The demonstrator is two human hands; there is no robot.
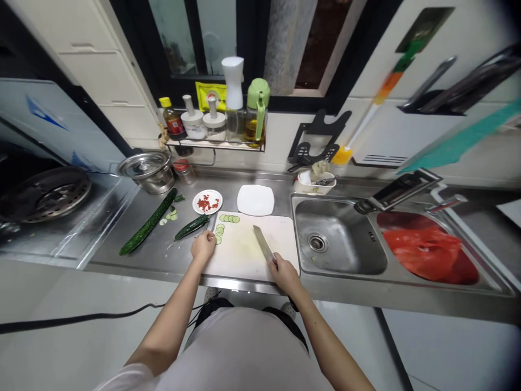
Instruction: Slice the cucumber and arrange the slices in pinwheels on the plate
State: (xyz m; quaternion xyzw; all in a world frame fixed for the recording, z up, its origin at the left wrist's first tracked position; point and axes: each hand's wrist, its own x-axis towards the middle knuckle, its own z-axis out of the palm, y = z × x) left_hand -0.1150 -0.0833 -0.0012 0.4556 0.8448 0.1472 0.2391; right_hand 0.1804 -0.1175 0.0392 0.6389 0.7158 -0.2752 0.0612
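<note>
My right hand (284, 272) is closed round the handle of a kitchen knife (262, 244), whose blade lies over the white cutting board (248, 255). My left hand (203, 244) rests at the board's left edge with fingers curled, touching a column of cucumber slices (219, 233). More cucumber slices (229, 218) lie in a row at the board's far edge. A cut cucumber piece (191, 227) lies just left of the board, near my left hand.
A whole long cucumber (147, 224) lies on the steel counter, with scraps beside it. A small plate of chopped red chilli (207, 202), an empty white square plate (255, 200), a steel pot (147, 169), a condiment rack (215, 142), a sink (337, 241) and a red basin (427, 254) surround the board.
</note>
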